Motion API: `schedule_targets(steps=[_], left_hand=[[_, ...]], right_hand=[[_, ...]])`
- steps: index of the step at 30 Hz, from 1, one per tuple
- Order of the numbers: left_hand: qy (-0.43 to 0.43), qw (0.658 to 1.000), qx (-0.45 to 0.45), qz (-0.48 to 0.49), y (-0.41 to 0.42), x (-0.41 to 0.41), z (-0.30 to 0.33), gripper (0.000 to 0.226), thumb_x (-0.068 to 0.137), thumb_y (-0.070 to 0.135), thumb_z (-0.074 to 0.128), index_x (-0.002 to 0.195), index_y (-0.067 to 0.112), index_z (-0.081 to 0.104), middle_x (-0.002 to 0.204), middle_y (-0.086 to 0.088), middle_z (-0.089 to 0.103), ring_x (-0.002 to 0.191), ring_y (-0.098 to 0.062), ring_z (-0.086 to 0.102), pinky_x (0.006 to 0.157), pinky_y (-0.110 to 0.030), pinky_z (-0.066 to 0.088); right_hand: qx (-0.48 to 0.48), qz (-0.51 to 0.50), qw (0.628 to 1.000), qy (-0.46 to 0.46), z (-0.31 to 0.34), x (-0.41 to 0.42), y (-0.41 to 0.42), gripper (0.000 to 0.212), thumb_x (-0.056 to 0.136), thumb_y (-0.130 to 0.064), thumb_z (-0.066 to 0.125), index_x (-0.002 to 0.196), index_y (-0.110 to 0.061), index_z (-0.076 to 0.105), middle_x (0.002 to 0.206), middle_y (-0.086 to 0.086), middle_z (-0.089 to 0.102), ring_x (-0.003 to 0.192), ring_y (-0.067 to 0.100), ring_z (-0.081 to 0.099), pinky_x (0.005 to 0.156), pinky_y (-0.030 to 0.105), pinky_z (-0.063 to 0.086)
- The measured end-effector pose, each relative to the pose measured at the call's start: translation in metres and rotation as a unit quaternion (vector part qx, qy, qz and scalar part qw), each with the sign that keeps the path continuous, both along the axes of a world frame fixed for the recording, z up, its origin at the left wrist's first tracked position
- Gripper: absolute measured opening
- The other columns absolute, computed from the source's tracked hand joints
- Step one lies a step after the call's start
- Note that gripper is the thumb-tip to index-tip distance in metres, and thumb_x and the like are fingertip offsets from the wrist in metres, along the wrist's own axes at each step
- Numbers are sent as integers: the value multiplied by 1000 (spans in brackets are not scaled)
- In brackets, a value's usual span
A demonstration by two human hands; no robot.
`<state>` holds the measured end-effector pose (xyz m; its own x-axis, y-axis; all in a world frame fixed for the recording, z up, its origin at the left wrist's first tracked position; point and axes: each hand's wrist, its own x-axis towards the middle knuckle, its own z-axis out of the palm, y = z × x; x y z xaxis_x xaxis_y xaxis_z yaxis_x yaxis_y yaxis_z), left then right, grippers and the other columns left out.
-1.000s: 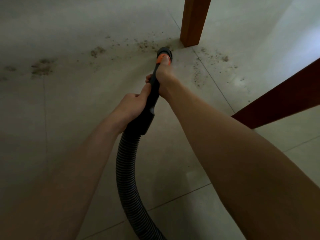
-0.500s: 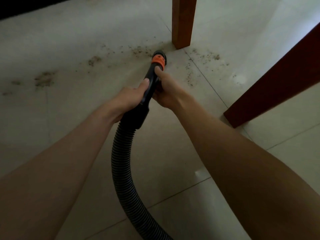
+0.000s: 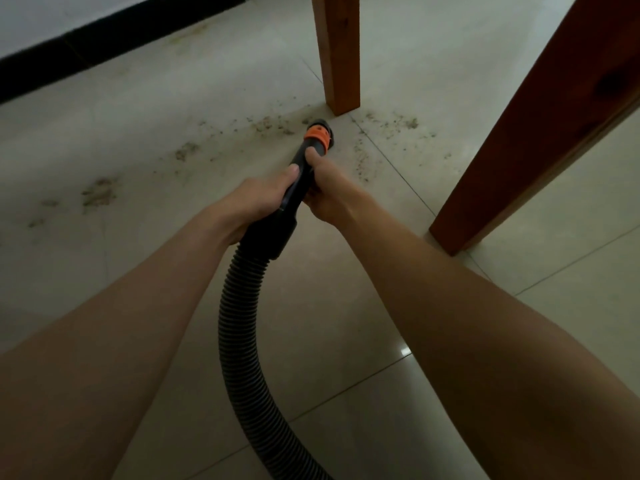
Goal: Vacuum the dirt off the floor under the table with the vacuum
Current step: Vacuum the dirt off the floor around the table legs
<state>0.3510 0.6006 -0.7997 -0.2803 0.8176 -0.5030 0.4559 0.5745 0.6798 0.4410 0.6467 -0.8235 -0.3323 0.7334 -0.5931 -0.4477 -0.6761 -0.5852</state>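
Open tiled floor (image 3: 145, 140) left of the vacuum nozzle (image 3: 318, 135), out to the black baseboard (image 3: 104, 39); only dirt patches (image 3: 98, 194) there. Directly beyond the nozzle, 1 upright table leg (image 3: 337, 53), just past the tip. To the right, 1 darker slanted leg (image 3: 540, 126), foot planted near the right forearm. Between the 2 legs, an open lane of floor with scattered dirt. Ribbed hose (image 3: 242, 323) looping between both forearms.

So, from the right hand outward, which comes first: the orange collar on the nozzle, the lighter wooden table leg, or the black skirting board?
1. Orange collar, just ahead of the right hand.
2. Lighter wooden table leg, beyond the nozzle.
3. Black skirting board, far left along the wall.
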Motion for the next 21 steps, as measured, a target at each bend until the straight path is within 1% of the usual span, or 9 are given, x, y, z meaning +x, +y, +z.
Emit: schedule_targets(steps=[3, 5, 8, 10, 12, 14, 18, 19, 21], left_hand=[[9, 1000, -10, -14, 1, 5, 0, 58, 88, 60, 47, 91, 4, 64, 88, -16, 67, 70, -27, 65, 69, -33, 54], [25, 999, -17, -19, 0, 8, 1, 61, 89, 60, 46, 95, 3, 64, 90, -17, 68, 70, -26, 65, 64, -30, 53], [71, 997, -18, -19, -4, 11, 3, 64, 90, 60, 43, 99, 0, 63, 90, -15, 66, 68, -23, 63, 56, -26, 47], [106, 994, -15, -21, -8, 12, 6, 61, 92, 59, 41, 99, 1, 60, 84, -11, 61, 65, -20, 58, 52, -26, 42], [119, 993, -14, -19, -13, 12, 8, 58, 92, 58, 40, 98, 3, 59, 76, -8, 57, 63, -18, 56, 50, -26, 39], [115, 993, -14, -20, -18, 13, 7, 56, 93, 57, 40, 95, 4, 58, 74, -7, 55, 62, -18, 55, 50, -26, 39], [113, 993, -11, -40, -28, 22, 6, 54, 94, 56, 39, 90, 6, 57, 73, -7, 56, 62, -18, 55, 51, -26, 40], [110, 993, -12, -44, -29, 24, 6, 55, 94, 56, 39, 92, 5, 58, 76, -9, 58, 64, -19, 57, 53, -26, 43], [98, 994, -18, -52, -28, 29, 5, 62, 92, 59, 39, 97, 1, 62, 86, -15, 64, 72, -25, 62, 64, -30, 48]], right_hand=[[-13, -29, 999, -6, -4, 4, 1, 52, 101, -28, 45, 139, 5, 35, 132, 21, 52, 117, 33, 56, 79, 33, 48], [-17, -27, 999, -8, -4, 7, 0, 51, 101, -27, 45, 139, 5, 37, 130, 21, 54, 116, 33, 56, 78, 33, 48], [-14, 3, 1000, 7, 2, 11, -7, 52, 103, -29, 38, 142, 4, 32, 138, 21, 48, 124, 32, 50, 84, 31, 45], [-9, 22, 1000, 18, 6, 12, -13, 54, 104, -30, 35, 145, 4, 27, 143, 21, 41, 130, 32, 45, 89, 31, 42], [-8, 27, 999, 23, 9, 13, -19, 54, 104, -29, 33, 145, 4, 24, 146, 21, 38, 132, 32, 42, 93, 33, 40], [-8, 25, 1000, 18, 8, 14, -23, 53, 104, -29, 33, 144, 5, 26, 145, 22, 39, 131, 33, 43, 95, 35, 41], [-11, -5, 1000, -5, 1, 20, -29, 51, 103, -27, 39, 140, 7, 32, 138, 23, 46, 123, 36, 50, 86, 36, 46], [-12, -13, 1000, -9, 0, 22, -30, 51, 102, -26, 41, 139, 7, 33, 137, 23, 47, 122, 36, 51, 85, 36, 46], [-13, -29, 999, -19, -1, 28, -30, 51, 102, -26, 43, 139, 7, 33, 135, 23, 48, 119, 36, 53, 82, 36, 46]])
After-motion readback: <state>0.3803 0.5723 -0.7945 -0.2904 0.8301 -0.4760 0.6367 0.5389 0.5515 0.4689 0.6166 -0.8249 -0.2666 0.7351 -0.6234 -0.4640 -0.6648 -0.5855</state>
